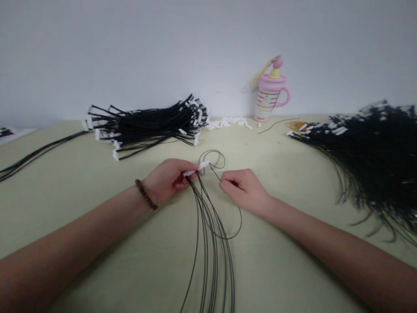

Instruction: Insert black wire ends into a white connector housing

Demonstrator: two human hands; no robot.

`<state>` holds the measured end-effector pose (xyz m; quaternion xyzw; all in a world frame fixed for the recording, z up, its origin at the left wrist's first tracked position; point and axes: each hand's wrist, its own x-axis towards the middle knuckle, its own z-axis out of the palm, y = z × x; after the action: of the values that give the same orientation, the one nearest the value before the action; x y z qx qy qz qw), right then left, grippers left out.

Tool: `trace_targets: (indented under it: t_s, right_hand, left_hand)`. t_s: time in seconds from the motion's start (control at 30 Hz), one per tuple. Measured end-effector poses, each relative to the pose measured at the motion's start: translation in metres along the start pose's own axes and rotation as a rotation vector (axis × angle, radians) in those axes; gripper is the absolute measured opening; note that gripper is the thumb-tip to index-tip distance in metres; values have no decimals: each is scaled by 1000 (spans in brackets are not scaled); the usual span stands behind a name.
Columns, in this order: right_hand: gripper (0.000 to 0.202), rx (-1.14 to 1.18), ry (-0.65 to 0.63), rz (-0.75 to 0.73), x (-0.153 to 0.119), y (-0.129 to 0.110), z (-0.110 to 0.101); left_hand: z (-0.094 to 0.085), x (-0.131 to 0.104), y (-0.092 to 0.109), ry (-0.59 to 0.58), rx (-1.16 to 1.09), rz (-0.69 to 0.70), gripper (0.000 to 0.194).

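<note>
My left hand (169, 178), with a dark beaded bracelet (146, 194) at the wrist, pinches a narrow white connector (203, 165) between thumb and fingers. Several thin black wires (213, 243) run from the connector down over the table towards me. To the right, my right hand (243, 189) is closed on a single black wire (215, 174), which stretches across from the connector's right end. A loop of thin wire (224, 158) curls just behind the connector. Below my right hand a wire end bends round in a wide curve.
A bundle of black cables (146, 124) with white connectors lies at the back left. Small white connectors (228, 123) are scattered beside it. A pink and white cup (267, 98) stands against the wall. A large heap of black wires (381, 152) fills the right side.
</note>
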<state>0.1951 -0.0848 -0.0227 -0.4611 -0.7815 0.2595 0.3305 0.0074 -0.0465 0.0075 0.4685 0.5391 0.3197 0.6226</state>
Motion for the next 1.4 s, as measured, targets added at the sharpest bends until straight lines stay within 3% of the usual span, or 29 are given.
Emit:
trace_targets:
  t_s: [1.4]
  right_hand:
    - [26, -48, -16, 34, -1, -4, -2]
  left_hand:
    - [0, -1, -1, -13, -3, 41, 9]
